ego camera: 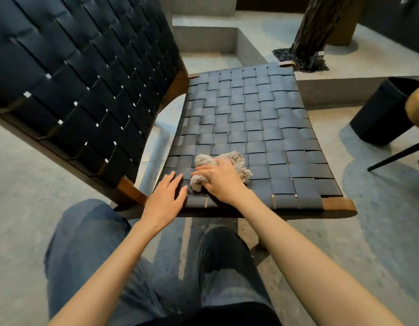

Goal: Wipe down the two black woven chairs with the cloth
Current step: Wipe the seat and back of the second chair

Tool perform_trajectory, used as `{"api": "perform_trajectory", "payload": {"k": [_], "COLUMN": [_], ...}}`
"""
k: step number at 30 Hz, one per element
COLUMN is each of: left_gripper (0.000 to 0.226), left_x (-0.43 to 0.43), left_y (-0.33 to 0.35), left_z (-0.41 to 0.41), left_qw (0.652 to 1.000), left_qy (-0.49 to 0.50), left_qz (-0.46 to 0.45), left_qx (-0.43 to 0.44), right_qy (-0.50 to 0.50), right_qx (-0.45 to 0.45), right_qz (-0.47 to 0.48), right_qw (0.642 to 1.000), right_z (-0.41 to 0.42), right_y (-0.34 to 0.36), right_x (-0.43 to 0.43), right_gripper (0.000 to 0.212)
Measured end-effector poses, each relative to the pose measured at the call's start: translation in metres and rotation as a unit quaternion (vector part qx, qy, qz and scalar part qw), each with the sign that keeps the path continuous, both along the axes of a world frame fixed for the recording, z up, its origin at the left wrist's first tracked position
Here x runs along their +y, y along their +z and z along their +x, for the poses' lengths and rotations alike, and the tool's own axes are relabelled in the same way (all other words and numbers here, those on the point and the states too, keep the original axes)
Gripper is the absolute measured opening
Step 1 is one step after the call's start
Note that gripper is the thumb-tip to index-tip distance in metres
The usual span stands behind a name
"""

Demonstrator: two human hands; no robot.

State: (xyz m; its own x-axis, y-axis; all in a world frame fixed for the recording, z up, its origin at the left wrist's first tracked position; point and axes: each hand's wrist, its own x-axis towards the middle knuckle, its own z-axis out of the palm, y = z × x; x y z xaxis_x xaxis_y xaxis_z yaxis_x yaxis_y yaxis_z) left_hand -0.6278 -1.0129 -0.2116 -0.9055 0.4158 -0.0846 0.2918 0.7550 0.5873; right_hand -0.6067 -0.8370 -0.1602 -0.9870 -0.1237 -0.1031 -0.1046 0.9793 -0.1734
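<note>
Cloth point(237, 164), under flat-pressing right hand point(221, 182), near-left corner of chair seat point(262, 118); left hand point(167, 196) spread alongside; remaining weave lies far and right.

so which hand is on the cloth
The right hand, pressing the grey cloth onto the chair seat. The left hand lies flat on the bare straps beside it.

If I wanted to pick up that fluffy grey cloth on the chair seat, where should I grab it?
Probably from above, pinching the cloth at its raised crumpled folds on the right. It lies bunched on the flat woven seat, leaving no edge to slide under, and the right hand presses on its middle.
</note>
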Motion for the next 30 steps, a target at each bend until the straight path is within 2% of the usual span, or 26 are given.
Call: {"api": "perform_trajectory", "payload": {"k": [3, 6, 11, 14, 18, 25, 30], "left_gripper": [0.05, 0.049, 0.046, 0.045, 0.046, 0.048, 0.048], "left_x": [0.0, 0.008, 0.034, 0.054, 0.071, 0.068, 0.08], "left_y": [-0.001, 0.002, 0.01, 0.013, 0.015, 0.028, 0.048], "left_z": [0.0, 0.0, 0.0, 0.003, 0.009, 0.006, 0.01], "left_qw": [1.0, 1.0, 0.999, 0.998, 0.996, 0.986, 0.976], "left_qy": [0.0, 0.002, -0.022, -0.046, -0.065, -0.102, -0.092], "left_qz": [-0.001, -0.008, -0.032, -0.044, -0.065, -0.127, -0.187], "left_qx": [-0.001, 0.003, 0.011, 0.012, 0.0, -0.02, -0.058], "right_qy": [0.029, 0.009, -0.101, -0.184, -0.269, -0.246, -0.242], "right_qx": [-0.015, -0.005, 0.04, 0.064, 0.109, 0.115, 0.111], "right_qz": [0.008, 0.021, 0.048, 0.08, 0.071, 0.08, 0.078], "right_qw": [0.999, 1.0, 0.993, 0.978, 0.954, 0.959, 0.961], "right_z": [-0.011, -0.001, 0.045, 0.073, 0.093, 0.085, 0.085], "right_y": [-0.003, 0.0, 0.017, 0.025, 0.025, 0.024, 0.027], "right_x": [-0.017, -0.003, 0.058, 0.094, 0.113, 0.106, 0.104], "right_gripper": [0.04, 0.037, 0.031, 0.033, 0.035, 0.032, 0.031]}}
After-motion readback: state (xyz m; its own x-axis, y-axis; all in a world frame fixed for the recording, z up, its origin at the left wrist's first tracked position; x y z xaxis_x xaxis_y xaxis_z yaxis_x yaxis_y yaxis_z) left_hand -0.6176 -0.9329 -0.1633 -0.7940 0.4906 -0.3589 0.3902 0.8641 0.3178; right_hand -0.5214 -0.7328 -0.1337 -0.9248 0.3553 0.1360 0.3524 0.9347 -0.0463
